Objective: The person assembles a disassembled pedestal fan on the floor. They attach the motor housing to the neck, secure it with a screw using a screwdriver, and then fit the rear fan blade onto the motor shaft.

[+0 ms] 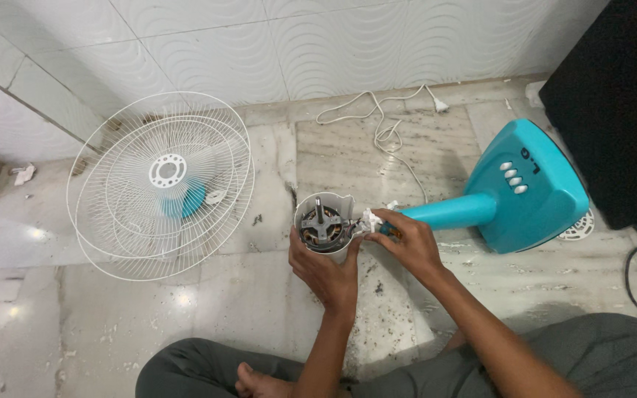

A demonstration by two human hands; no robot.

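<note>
So the whole thing is happening on the floor (208, 309), pale marble-looking slabs with grey veining, pretty shiny with a couple of light glares at lower left. There's dark grit and crumbs scattered around the centre of the frame, right under the hands, and some scraps of paper at the far left edge. The wall (259, 44) across the top is white tile with a wavy embossed pattern.

Dead centre, the fan motor housing (324, 225), a white cup-shaped shell with the motor and shaft showing inside, is tipped toward the camera. The left hand (326, 269) is wrapped around its lower side, holding it from below. The right hand (407, 239) is closed around the joint just right of the housing, where the teal stand neck (455, 211) meets it, near a bunch of white wires.

The neck runs right into the teal fan base (528, 188), which lies tipped on the floor at right of centre, with white buttons on top. A white power cord (385, 121) loops across the floor at upper centre and ends in a plug.

At left of centre the white wire grilles (160, 184) lean against the wall, with a teal blade showing behind them. Something big and black (613, 103) fills the upper right corner. The person's grey-trousered legs run along the bottom.
</note>
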